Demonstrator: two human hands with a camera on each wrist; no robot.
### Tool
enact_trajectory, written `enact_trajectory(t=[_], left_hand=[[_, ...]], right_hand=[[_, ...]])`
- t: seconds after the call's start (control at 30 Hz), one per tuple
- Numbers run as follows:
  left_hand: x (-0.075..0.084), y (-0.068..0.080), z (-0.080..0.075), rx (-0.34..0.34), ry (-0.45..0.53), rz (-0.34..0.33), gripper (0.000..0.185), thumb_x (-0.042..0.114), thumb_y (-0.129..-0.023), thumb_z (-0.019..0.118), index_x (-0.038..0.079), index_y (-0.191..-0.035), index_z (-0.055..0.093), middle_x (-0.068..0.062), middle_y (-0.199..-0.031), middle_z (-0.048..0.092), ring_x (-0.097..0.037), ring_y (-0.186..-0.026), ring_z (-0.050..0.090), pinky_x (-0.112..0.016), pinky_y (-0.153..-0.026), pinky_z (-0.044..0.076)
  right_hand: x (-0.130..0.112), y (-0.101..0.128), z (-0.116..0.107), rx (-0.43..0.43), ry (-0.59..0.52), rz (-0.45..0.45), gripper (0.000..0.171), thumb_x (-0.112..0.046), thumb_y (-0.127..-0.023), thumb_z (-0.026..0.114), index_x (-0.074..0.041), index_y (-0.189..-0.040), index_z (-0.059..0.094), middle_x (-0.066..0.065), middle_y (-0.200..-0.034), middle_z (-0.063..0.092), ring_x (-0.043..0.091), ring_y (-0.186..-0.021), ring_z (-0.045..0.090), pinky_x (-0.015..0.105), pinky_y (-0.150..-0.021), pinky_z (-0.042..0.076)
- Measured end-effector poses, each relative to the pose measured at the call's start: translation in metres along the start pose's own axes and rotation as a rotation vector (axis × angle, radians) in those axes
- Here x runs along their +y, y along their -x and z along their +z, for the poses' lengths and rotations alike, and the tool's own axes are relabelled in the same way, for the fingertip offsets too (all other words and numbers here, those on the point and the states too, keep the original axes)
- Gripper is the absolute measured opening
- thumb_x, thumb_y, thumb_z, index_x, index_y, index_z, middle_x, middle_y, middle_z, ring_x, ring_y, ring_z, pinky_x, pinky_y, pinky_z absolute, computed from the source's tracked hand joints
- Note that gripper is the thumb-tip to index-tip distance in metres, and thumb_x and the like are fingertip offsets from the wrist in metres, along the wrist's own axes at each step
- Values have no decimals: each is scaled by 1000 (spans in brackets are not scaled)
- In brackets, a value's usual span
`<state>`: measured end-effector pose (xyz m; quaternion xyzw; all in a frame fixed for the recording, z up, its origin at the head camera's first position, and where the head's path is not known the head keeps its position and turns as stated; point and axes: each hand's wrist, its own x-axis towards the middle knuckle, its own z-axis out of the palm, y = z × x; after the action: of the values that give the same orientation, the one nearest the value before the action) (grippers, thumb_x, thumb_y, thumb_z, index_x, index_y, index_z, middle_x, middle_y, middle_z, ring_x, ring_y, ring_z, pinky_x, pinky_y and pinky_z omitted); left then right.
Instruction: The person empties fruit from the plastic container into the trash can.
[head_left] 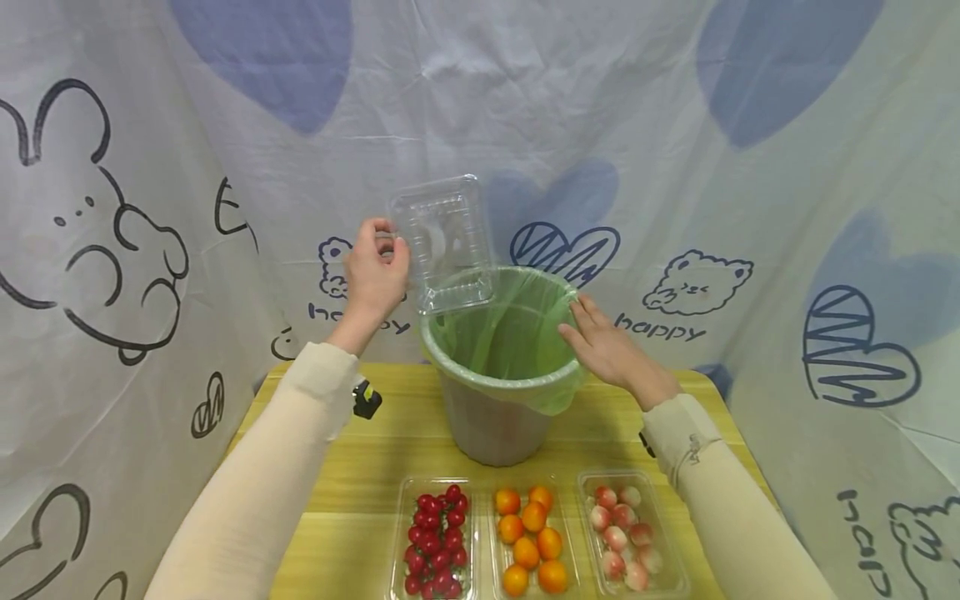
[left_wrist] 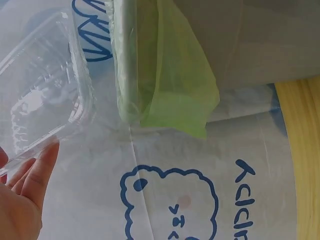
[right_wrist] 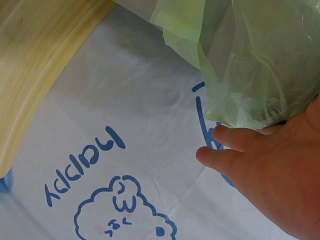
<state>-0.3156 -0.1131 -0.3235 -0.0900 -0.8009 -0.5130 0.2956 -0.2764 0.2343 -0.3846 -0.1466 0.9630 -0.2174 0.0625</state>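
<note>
My left hand [head_left: 375, 271] pinches the side edge of a clear plastic tray [head_left: 444, 242], which is tilted up over the left rim of a trash bin. In the left wrist view the fingertips [left_wrist: 49, 150] lie along the edge of this see-through tray [left_wrist: 45, 95]. The trash bin [head_left: 487, 425] is grey and lined with a green plastic bag [head_left: 517, 333] folded over its rim. At the bin's right rim rests my right hand [head_left: 611, 346], fingers extended against the liner. The right wrist view has those fingers [right_wrist: 235, 140] beside the bag [right_wrist: 260, 75].
Along the near side of the wooden table [head_left: 337, 492] stand three clear trays: one with red cherry tomatoes [head_left: 430, 540], one with small orange fruits [head_left: 527, 550], one with pink-and-white round pieces [head_left: 617, 537]. A printed cloth [head_left: 450, 83] hangs behind and at both sides.
</note>
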Motion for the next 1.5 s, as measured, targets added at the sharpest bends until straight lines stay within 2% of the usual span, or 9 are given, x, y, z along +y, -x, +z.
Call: enact_trajectory(t=[0.13,0.27,0.53,0.67,0.8,0.9,1.13,1.37,1.5], left_hand=[[-4,0,-9,-27,44,-38,31,10,-103,55,-4,-131,56,-25,-108,76,-9,-55,64,-15,-46,53],[-7,0,-22,-47,54,-69,34,11,-103,54,-3,-134,55,-26,-110,75,-3,-47,60,-18,-43,53],[-12,2,-51,-35,58,-117,35,12,-102,51,-3,-133,54,-27,-109,75,-5,-47,63,-22,-44,56],[-17,6,-65,-10,40,-141,36,12,-102,50,-4,-133,54,-29,-107,74,1,-45,59,-20,-44,55],[-22,11,-77,-3,22,-194,38,15,-102,50,-2,-135,55,-27,-110,73,2,-51,61,-21,-45,57],[-26,16,-85,-20,5,-226,39,16,-102,50,0,-137,54,-24,-112,73,0,-52,62,-23,-47,59],[-36,30,-102,-65,-40,-236,39,16,-102,48,-2,-136,55,-31,-115,73,-1,-50,64,-25,-46,59],[-48,45,-120,-105,-99,-261,39,21,-104,46,1,-138,53,-23,-112,71,-10,-47,64,-28,-48,60],[-60,56,-129,-133,-106,-290,42,21,-105,46,-2,-140,51,-28,-116,71,-5,-52,66,-28,-49,60]], right_hand=[[0,-1,0,1,1,-4,79,-56,-112,17,-2,-168,3,16,-177,-10,44,-164,1,67,-131,8],[-1,0,1,-1,1,-11,78,-55,-113,18,-2,-168,4,16,-177,-10,43,-164,1,65,-132,9],[-3,0,-2,1,44,11,78,-55,-112,18,-3,-168,4,16,-177,-8,50,-162,-1,73,-128,-2],[-3,1,-3,-3,53,15,77,-55,-112,18,-4,-169,3,16,-177,-8,51,-161,-2,73,-129,-3],[-3,0,-2,-5,55,15,78,-55,-112,18,-4,-169,3,16,-177,-7,52,-161,-2,73,-129,-3],[-4,0,-2,-4,60,13,77,-55,-112,17,-4,-169,3,17,-177,-7,53,-161,-1,74,-128,-3],[-5,1,-3,-6,86,25,76,-55,-112,18,-7,-169,3,14,-178,-7,53,-160,-5,75,-126,-10],[-6,1,-3,-3,102,19,76,-54,-113,18,-6,-169,4,17,-177,-5,54,-160,-4,74,-127,-9],[-6,1,-3,-8,105,19,76,-55,-112,17,-6,-169,3,16,-177,-6,54,-160,-5,74,-127,-10]])
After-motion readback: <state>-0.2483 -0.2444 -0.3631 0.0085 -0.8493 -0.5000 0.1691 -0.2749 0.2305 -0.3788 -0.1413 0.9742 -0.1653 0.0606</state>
